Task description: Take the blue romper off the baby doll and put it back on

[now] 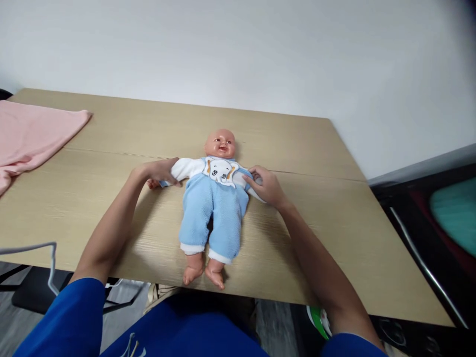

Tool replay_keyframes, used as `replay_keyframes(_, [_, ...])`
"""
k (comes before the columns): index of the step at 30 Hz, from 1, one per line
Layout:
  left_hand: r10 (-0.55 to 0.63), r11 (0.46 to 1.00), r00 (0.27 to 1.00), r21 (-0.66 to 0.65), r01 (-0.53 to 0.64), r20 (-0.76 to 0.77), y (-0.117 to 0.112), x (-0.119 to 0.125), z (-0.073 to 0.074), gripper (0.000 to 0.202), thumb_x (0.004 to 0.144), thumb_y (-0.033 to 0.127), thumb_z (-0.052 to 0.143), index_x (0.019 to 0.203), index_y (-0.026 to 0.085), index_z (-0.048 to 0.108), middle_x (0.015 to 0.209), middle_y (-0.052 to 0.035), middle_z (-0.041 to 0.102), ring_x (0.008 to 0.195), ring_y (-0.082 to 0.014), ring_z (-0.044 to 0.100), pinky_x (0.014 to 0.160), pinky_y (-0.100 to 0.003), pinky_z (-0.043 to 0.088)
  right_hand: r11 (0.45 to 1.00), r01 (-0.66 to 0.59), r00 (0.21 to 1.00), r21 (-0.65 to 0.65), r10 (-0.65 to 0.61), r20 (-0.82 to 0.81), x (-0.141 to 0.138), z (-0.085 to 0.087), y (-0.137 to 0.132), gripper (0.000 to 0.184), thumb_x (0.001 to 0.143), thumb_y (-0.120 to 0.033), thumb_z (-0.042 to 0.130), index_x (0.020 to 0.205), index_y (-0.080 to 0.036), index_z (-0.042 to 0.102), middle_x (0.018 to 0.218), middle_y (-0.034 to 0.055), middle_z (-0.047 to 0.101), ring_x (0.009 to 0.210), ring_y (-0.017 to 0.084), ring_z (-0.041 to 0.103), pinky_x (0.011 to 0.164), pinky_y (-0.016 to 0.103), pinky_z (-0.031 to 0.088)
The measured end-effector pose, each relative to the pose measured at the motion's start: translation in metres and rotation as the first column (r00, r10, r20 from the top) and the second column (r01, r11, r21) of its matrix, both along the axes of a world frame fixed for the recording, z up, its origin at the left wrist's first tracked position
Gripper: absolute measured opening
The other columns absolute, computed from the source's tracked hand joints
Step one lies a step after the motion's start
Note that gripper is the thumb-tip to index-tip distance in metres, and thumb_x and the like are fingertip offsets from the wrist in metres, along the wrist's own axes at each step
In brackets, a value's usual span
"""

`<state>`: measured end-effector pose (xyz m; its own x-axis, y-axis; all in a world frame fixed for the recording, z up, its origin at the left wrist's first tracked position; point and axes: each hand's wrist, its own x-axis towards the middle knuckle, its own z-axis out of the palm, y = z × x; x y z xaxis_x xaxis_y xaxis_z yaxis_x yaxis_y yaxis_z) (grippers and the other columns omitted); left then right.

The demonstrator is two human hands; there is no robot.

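A baby doll lies on its back on the wooden table, head toward the wall and bare feet near the front edge. It wears a light blue fleece outfit with white sleeves and an elephant face on the chest. My left hand is closed around the sleeve on the left of the view; the doll's small hand shows beneath it. On the other side, my right hand grips the opposite sleeve between thumb and fingers, hiding the end of that arm.
A pink cloth lies at the table's left end. A white wall stands behind. A bent pale tube crosses the front left edge. Dark objects with a teal panel are off the right side.
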<state>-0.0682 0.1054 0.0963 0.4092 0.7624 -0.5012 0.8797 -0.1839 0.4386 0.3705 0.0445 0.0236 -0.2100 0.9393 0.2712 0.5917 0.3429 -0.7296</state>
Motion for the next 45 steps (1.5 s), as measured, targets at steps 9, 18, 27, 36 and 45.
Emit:
replay_keyframes(9, [0.072, 0.977, 0.986, 0.208, -0.040, -0.149, -0.012, -0.033, 0.022, 0.102, 0.066, 0.069, 0.091, 0.153, 0.022, 0.069, 0.148, -0.0209, 0.079, 0.141, -0.0469, 0.069, 0.112, -0.050, 0.060, 0.987, -0.055, 0.992, 0.154, 0.037, 0.117, 0.036, -0.011, -0.032, 0.055, 0.098, -0.066, 0.087, 0.137, -0.030, 0.074, 0.143, 0.0182, 0.079, 0.138, 0.046, 0.072, 0.128, 0.068, 0.052])
replay_keyframes(18, [-0.459, 0.719, 0.861, 0.661, 0.214, 0.220, -0.042, 0.135, 0.021, 0.047, 0.115, 0.054, 0.066, 0.149, 0.022, 0.071, 0.159, -0.0185, 0.070, 0.155, -0.0408, 0.058, 0.136, -0.054, 0.042, 0.986, 0.162, 0.984, -0.031, -0.164, -0.064, 0.099, -0.043, -0.076, 0.070, 0.081, -0.072, 0.100, 0.132, -0.030, 0.077, 0.131, 0.0159, 0.085, 0.122, 0.042, 0.079, 0.113, 0.067, 0.065])
replay_keyframes(27, [-0.523, 0.680, 0.830, 0.682, 0.270, 0.192, -0.011, 0.206, -0.019, 0.027, 0.118, 0.035, 0.060, 0.130, 0.018, 0.075, 0.129, -0.0204, 0.079, 0.125, -0.0380, 0.072, 0.111, -0.050, 0.052, 0.968, 0.239, 0.827, -0.081, -0.247, -0.506, 0.070, -0.021, -0.051, 0.083, 0.065, -0.074, 0.109, 0.126, -0.030, 0.074, 0.133, 0.0113, 0.081, 0.127, 0.036, 0.080, 0.114, 0.053, 0.067])
replay_keyframes(36, [-0.589, 0.724, 0.637, 0.675, 0.142, 0.497, -0.031, 0.194, -0.009, 0.017, 0.102, 0.038, 0.066, 0.112, 0.026, 0.073, 0.114, -0.0137, 0.077, 0.115, -0.0327, 0.072, 0.108, -0.049, 0.057, 0.984, 0.178, 0.844, 0.014, -0.145, -0.516, -0.004, -0.006, -0.014, 0.065, 0.077, -0.064, 0.102, 0.127, -0.032, 0.074, 0.132, 0.0097, 0.076, 0.115, 0.032, 0.076, 0.104, 0.049, 0.067])
replay_keyframes(45, [-0.387, 0.882, 0.529, 0.470, -0.026, 0.756, -0.026, 0.198, -0.017, 0.019, 0.093, 0.038, 0.069, 0.104, 0.023, 0.071, 0.103, -0.0071, 0.078, 0.094, -0.0247, 0.071, 0.092, -0.041, 0.056, 0.982, -0.095, 0.989, 0.161, 0.112, -0.098, -0.009, -0.002, -0.041, 0.047, 0.095, -0.066, 0.078, 0.123, -0.030, 0.086, 0.141, 0.0172, 0.071, 0.140, 0.046, 0.064, 0.131, 0.070, 0.051])
